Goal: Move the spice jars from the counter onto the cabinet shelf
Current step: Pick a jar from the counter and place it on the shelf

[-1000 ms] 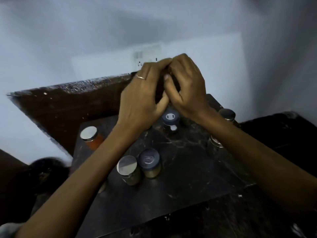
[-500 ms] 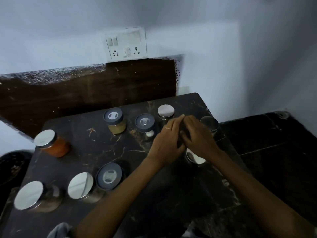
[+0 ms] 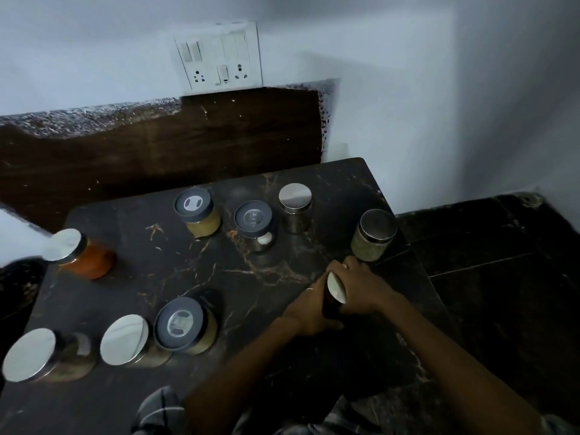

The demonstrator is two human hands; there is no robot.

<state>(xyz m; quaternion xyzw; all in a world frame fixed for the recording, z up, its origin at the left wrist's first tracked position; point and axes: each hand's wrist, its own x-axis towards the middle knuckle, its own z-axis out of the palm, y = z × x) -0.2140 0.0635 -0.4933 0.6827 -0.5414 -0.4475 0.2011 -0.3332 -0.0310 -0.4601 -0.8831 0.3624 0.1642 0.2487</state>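
A person's two hands met near the right edge of a dark marble counter (image 3: 194,277), both wrapped around one silver-lidded spice jar (image 3: 335,293). The left hand (image 3: 309,312) curled its fingers round the jar's dark body from the left; the right hand (image 3: 364,288) curled round it from the right, fingertips over the top. The jar sat between the palms, tilted, its lid turned toward the camera (its long axis leaned rather than stood upright). Both hands were equally near it. Eight other jars stood on the counter, the closest a green-filled jar (image 3: 372,235) just beyond the right hand. No cabinet shelf was visible.
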